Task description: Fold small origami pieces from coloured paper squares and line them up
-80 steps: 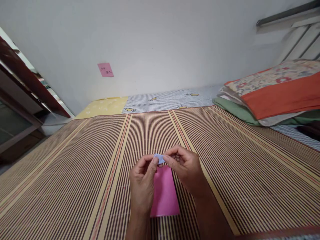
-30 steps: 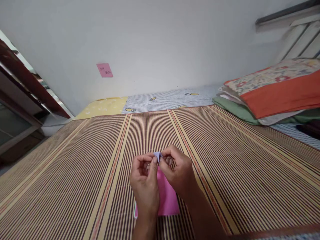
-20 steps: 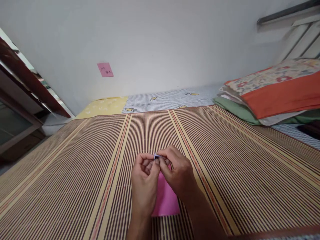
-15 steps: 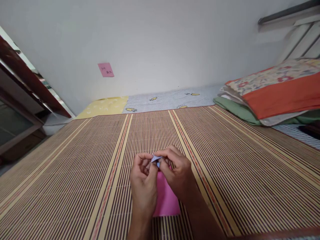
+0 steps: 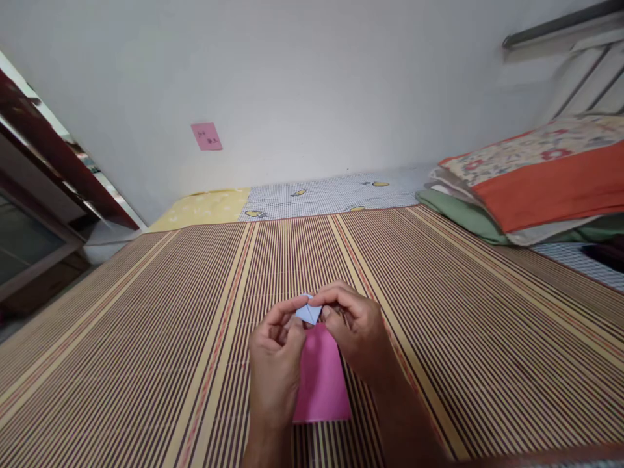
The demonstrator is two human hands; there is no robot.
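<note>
A small folded light-blue paper [image 5: 308,313] is pinched between my two hands, above the far edge of a pink sheet. My left hand [image 5: 277,348] grips its left side with thumb and index finger. On the other side, my right hand [image 5: 357,328] holds its upper right part, index fingertip on the top and thumb near the right corner. The pink sheet [image 5: 322,383] lies flat on the striped mat [image 5: 170,338], partly covered by my hands.
Folded bedding and an orange-edged pillow [image 5: 550,175] are stacked at the right. Yellow cloth [image 5: 205,207] and checked cloth [image 5: 331,195] lie along the wall, where a pink note [image 5: 207,136] is stuck. Dark-red framing [image 5: 53,136] stands at the left.
The light-blue paper has turned and now shows a flatter, wider face. My hands have moved slightly apart, and more of the pink sheet shows.
</note>
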